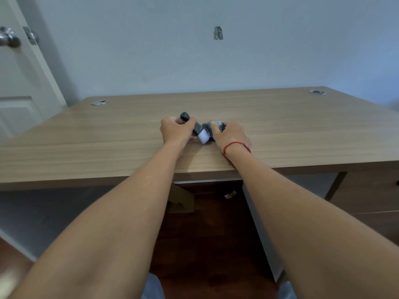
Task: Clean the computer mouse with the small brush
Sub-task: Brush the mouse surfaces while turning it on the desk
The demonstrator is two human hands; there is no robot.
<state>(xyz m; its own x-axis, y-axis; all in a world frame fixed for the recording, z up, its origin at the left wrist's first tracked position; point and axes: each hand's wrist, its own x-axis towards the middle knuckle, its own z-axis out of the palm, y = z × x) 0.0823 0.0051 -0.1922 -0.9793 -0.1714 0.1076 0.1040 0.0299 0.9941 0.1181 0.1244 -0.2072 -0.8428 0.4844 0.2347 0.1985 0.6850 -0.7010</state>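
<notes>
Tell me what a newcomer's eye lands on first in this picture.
First the two bare forearms reaching to the middle of the wooden desk, where the left hand grips a dark-handled brush with its white bristles against the dark mouse held by the right hand. Next, the red string bracelet on the right wrist. Then the dark patch on the pale wall above.
</notes>
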